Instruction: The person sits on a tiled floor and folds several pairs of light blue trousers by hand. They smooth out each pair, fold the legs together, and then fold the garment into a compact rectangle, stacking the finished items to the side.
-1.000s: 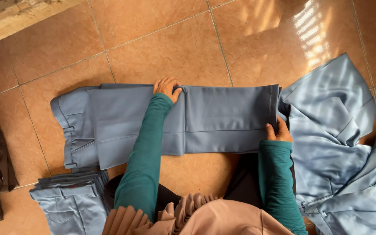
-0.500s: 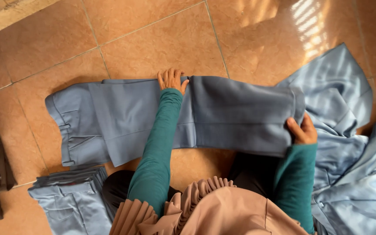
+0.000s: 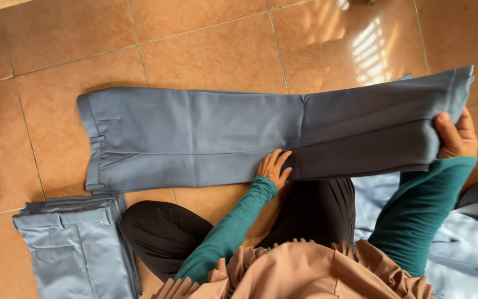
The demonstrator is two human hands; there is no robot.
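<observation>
I see a long pair of blue-grey cloth trousers lying flat across the orange tiled floor. The waist end points to the left edge of the floor, and the leg end is lifted up on the right. My left hand lies flat on the near edge of the trousers, about in the middle, with the fingers spread and pressing down. My right hand holds the leg end off the floor, with the thumb on top and the fingers curled under, pinching the cloth. A stack of folded light blue trousers sits by the near left corner. A heap of loose pale blue cloth lies at the near right.
</observation>
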